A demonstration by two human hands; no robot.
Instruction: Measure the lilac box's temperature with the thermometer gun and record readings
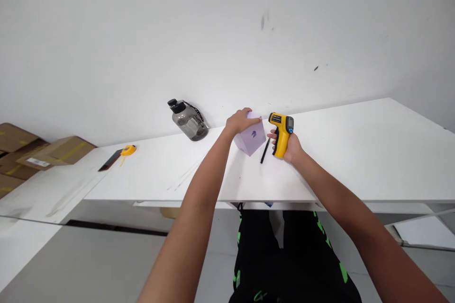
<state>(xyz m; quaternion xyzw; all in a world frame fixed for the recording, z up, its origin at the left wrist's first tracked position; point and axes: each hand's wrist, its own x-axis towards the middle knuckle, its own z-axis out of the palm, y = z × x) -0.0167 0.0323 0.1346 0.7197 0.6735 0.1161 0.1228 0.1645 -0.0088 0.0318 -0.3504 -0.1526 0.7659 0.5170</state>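
Observation:
My left hand (242,121) is closed over the top of a light purple box (251,136) with a small dark mark on its front. The box looks tilted on the white table. In my right hand (292,147) is a yellow and black infrared thermometer (281,136), its small display at the upper right. My fingers wrap its handle, and some fingertips show on its left side. Between the box and the thermometer lies a slim black pen (265,150), apart from my left hand and close to my right fingertips.
A grey transparent water bottle (190,122) with a black lid leans near the wall. Farther left, an orange tape measure (128,150) lies beside a flat dark tool (110,160). Several cardboard boxes (67,149) are stacked at the far left. The white table's (377,161) front edge runs before my legs.

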